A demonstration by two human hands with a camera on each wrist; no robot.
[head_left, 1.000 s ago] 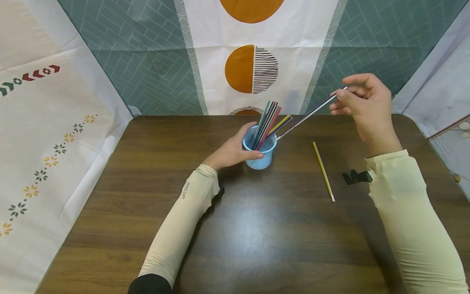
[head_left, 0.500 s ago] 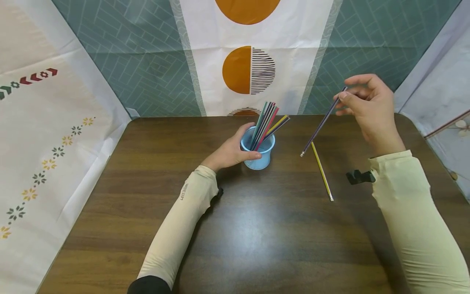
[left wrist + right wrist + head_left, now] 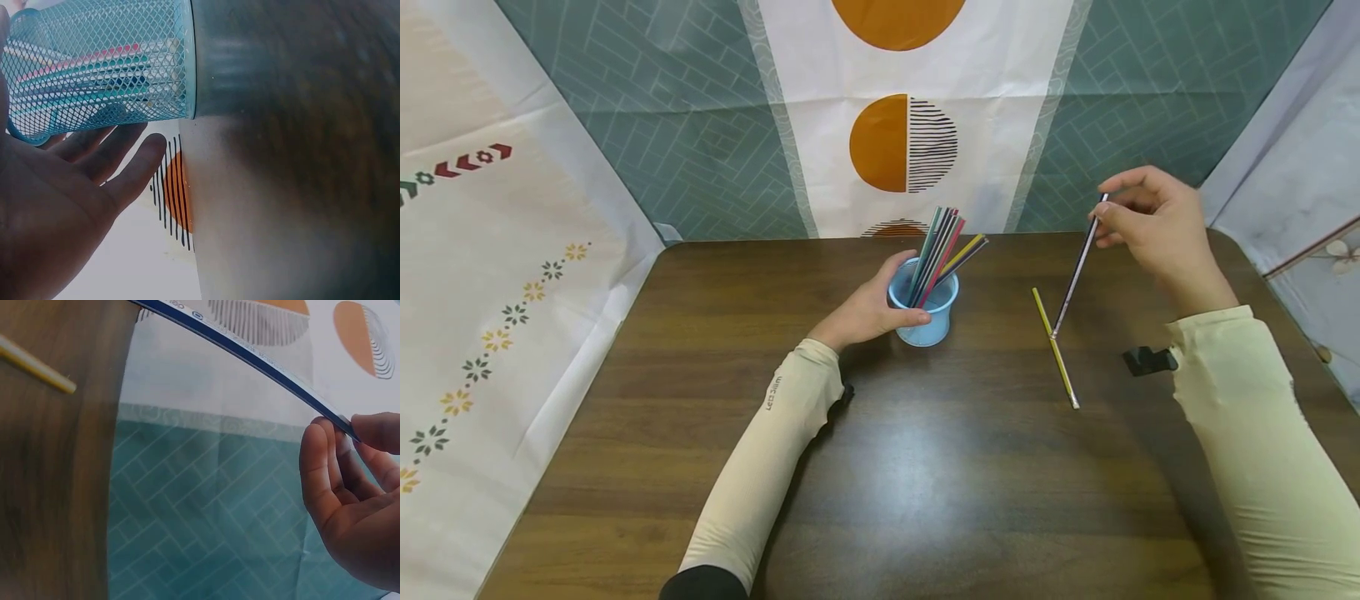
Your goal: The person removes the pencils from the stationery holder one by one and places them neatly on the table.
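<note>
In the head view my left hand (image 3: pixel 874 312) holds a light blue mesh pencil cup (image 3: pixel 927 332), thumb and fingers around its side. The cup stands upright, filled with several pencils (image 3: pixel 934 260) in green, black, red and yellow. At the right, my right hand (image 3: pixel 1163 229) pinches a dark blue pencil (image 3: pixel 1079 267) near its upper end. That pencil slants down, its lower tip appearing at a yellow pencil (image 3: pixel 1063 367) lying on the table; whether they touch I cannot tell. The right wrist view shows thumb and fingertips gripping the end of the blue pencil (image 3: pixel 262 364).
The brown wooden table (image 3: pixel 880 500) ends at a back wall hung with a patterned cloth (image 3: pixel 700 158). A pale embroidered cloth (image 3: pixel 490 292) hangs along the left side. A black wrist mount (image 3: pixel 1150 362) juts out from the right sleeve.
The dark blue pencil has come away from the cup's rim and swung rightward and down, now steeper, over the yellow pencil. My left hand stays on the cup.
</note>
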